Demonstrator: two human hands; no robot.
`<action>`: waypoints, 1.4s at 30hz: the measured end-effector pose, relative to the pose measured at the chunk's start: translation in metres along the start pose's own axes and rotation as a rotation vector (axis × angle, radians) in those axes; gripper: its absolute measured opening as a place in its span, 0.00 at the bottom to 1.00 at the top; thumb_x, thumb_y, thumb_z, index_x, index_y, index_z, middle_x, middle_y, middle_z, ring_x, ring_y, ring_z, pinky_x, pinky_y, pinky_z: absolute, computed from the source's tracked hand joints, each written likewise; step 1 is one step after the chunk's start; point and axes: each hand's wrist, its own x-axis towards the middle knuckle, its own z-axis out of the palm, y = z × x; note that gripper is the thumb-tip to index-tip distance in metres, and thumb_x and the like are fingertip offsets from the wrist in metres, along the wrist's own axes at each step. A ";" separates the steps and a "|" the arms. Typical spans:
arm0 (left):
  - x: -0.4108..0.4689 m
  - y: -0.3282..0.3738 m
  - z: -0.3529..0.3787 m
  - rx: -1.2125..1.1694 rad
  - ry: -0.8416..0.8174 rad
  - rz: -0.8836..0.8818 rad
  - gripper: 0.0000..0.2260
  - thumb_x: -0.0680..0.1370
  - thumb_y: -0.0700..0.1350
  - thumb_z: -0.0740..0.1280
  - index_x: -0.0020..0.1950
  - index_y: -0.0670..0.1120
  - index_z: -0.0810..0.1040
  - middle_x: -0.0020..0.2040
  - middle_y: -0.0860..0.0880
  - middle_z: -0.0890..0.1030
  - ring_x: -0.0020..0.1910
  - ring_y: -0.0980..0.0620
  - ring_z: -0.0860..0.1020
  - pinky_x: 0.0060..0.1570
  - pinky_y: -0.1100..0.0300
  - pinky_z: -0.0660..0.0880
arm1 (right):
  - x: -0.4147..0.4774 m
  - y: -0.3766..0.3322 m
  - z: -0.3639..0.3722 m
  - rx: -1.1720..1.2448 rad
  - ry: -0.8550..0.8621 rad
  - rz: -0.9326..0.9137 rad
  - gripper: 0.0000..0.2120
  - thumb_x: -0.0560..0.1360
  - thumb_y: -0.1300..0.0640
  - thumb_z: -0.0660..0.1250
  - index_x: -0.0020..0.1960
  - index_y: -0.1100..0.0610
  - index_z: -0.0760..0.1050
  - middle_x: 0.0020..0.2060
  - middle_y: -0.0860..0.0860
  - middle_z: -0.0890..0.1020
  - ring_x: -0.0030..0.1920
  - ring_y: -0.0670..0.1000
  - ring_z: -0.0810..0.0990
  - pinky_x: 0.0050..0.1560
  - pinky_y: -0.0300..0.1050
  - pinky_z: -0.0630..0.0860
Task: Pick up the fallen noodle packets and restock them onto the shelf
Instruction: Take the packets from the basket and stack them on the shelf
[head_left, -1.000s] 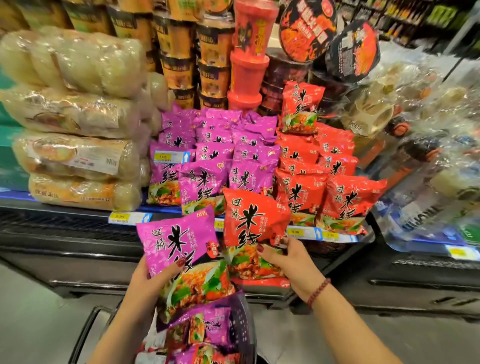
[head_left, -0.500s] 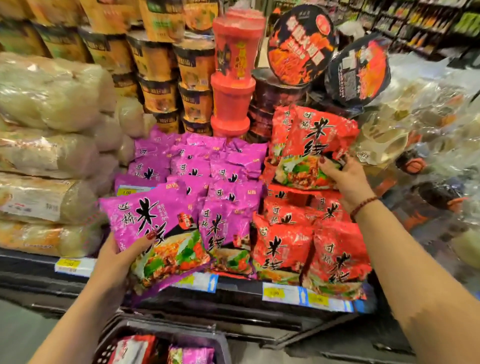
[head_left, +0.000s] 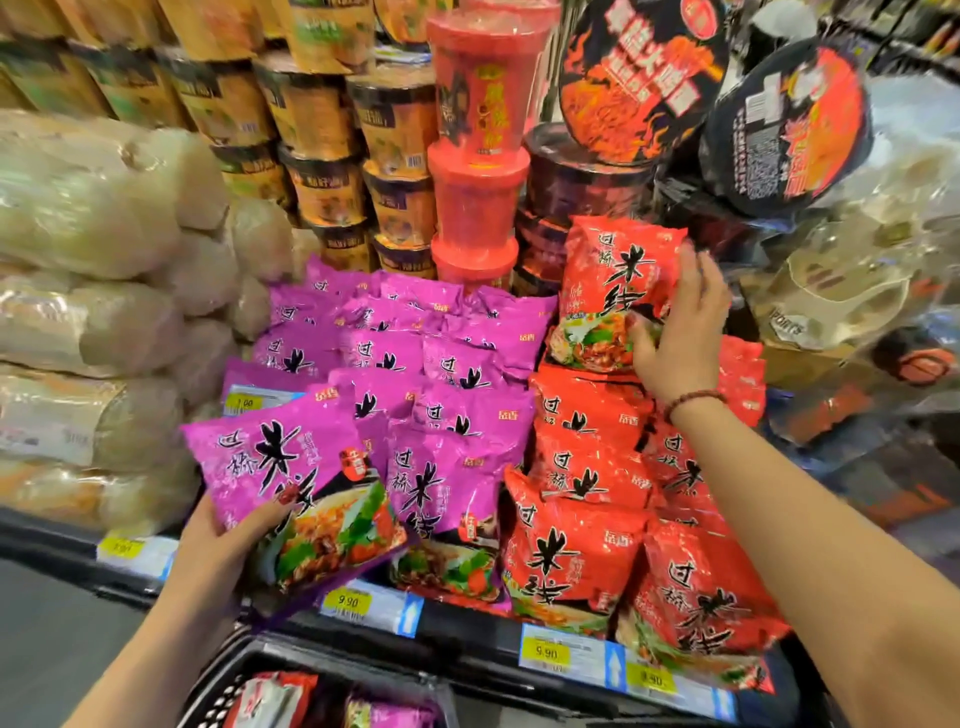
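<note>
My left hand (head_left: 223, 545) grips a purple noodle packet (head_left: 291, 478) by its lower left corner, holding it tilted in front of the shelf edge (head_left: 467, 631). My right hand (head_left: 680, 332) holds a red noodle packet (head_left: 608, 286) upright at the back of the red stack, thumb on its front and fingers round its right edge. Purple packets (head_left: 415, 364) fill the shelf's left rows and red packets (head_left: 587, 467) the right rows. Below the shelf a dark basket (head_left: 249, 660) holds more red and purple packets.
Clear bags of pale noodles (head_left: 88, 291) are piled at the left. Stacked cup noodles (head_left: 322, 145), red tubs (head_left: 478, 156) and black bowl noodles (head_left: 639, 73) stand behind the packets. Plastic-wrapped goods (head_left: 852, 291) crowd the right. Yellow price tags (head_left: 545, 652) line the shelf front.
My right hand carried the red packet from the front of the shelf up to the back of the red stack. My left hand lifted the purple packet to the shelf edge.
</note>
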 end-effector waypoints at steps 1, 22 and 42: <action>0.001 0.000 0.001 0.001 -0.004 -0.002 0.17 0.76 0.31 0.65 0.64 0.42 0.74 0.47 0.44 0.81 0.31 0.57 0.80 0.27 0.68 0.76 | 0.000 -0.001 -0.001 -0.101 0.010 -0.205 0.31 0.75 0.59 0.66 0.75 0.59 0.60 0.72 0.65 0.63 0.72 0.65 0.61 0.73 0.53 0.56; 0.012 0.052 0.002 -0.056 -0.004 0.019 0.31 0.55 0.49 0.78 0.56 0.49 0.76 0.46 0.48 0.86 0.43 0.50 0.84 0.40 0.56 0.80 | -0.008 -0.112 0.008 0.165 -0.426 -0.415 0.30 0.74 0.41 0.66 0.68 0.58 0.71 0.62 0.56 0.76 0.61 0.55 0.75 0.65 0.54 0.70; 0.002 0.027 -0.070 0.561 0.199 0.401 0.29 0.68 0.44 0.79 0.65 0.56 0.72 0.60 0.56 0.77 0.58 0.67 0.74 0.57 0.72 0.69 | -0.127 -0.290 0.093 0.567 -0.906 0.459 0.17 0.67 0.55 0.75 0.34 0.56 0.66 0.30 0.49 0.70 0.34 0.50 0.70 0.36 0.46 0.68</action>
